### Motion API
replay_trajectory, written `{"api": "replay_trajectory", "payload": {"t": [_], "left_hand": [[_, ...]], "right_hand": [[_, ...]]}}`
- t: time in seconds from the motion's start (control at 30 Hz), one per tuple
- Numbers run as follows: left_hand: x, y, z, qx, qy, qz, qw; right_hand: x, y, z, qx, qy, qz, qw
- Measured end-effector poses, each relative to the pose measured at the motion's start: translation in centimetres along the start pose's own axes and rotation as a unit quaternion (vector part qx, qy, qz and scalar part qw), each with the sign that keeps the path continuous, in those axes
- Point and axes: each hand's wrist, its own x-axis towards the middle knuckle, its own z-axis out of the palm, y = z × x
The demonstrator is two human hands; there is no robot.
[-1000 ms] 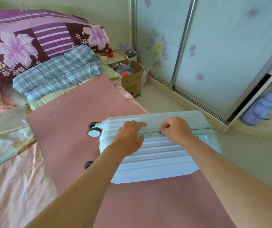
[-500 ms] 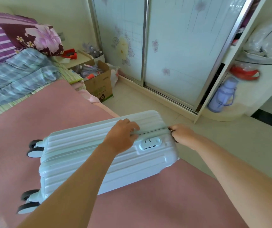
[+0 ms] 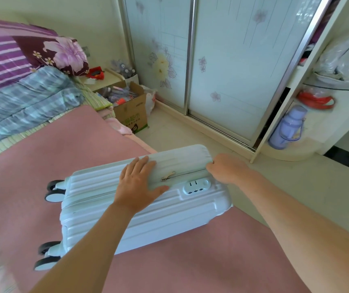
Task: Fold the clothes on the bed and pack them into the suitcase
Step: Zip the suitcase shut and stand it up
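Note:
A pale blue hard-shell suitcase [image 3: 97,199] lies closed on its side on the pink bed cover [image 3: 42,157], wheels to the left. My left hand [image 3: 137,182] rests flat on its upper face, fingers spread and straight. At the case's right corner my right hand [image 3: 225,168] has its fingers curled at the zipper line; the pull it seems to pinch is hidden. A second zipper pull [image 3: 168,176] lies loose on the seam between my hands. A combination lock [image 3: 195,186] sits just below it.
Folded blue plaid bedding [image 3: 25,102] and a purple flowered quilt [image 3: 32,51] are stacked at the head of the bed. A cardboard box [image 3: 131,115] stands on the floor beside the bed. Sliding wardrobe doors [image 3: 222,60] and a shelf with a lilac flask [image 3: 287,127] are to the right.
My right hand has slid along the zipper seam from the middle to the suitcase's right corner. My left hand flattened out on the top. The view swung right.

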Motion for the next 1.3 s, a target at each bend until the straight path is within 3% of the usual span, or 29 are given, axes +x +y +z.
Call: {"api": "replay_trajectory", "payload": {"t": [0.2,0.4,0.57,0.7,0.8,0.93,1.07,1.2,1.3], "left_hand": [[-0.6,-0.7,-0.6,0.025,-0.066,0.008,0.997],[-1.2,-0.4,-0.2,0.013,-0.041,0.028,0.999],[-1.2,-2.2,-0.6,-0.008,-0.043,0.059,0.997],[-2.8,-2.4,0.0,0.063,-0.037,0.042,0.996],[-3.6,-2.3,0.3,0.069,-0.008,-0.033,0.997],[-3.8,-2.5,-0.9,0.061,-0.036,-0.055,0.996],[-6.9,-2.3,-2.3,0.035,0.025,-0.036,0.998],[-11.5,-0.7,-3.1,0.052,0.097,-0.007,0.994],[-15.9,0.6,-2.6,0.073,0.08,0.007,0.994]], "right_hand": [[-1.8,-2.9,-1.5,-0.076,-0.043,-0.053,0.995],[-5.4,-13.0,2.3,-0.045,-0.068,-0.17,0.982],[-4.8,-14.1,3.6,-0.005,0.005,-0.199,0.98],[-1.6,-12.4,4.0,0.009,0.141,-0.202,0.969],[1.3,-10.9,4.0,-0.074,0.079,-0.188,0.976],[2.4,-10.9,4.4,-0.069,-0.012,-0.169,0.983],[-1.2,-10.2,5.7,-0.094,0.085,-0.186,0.974],[-6.6,-7.1,6.7,-0.084,0.129,-0.218,0.964],[-11.2,-4.4,9.0,-0.072,0.193,-0.242,0.948]]}}
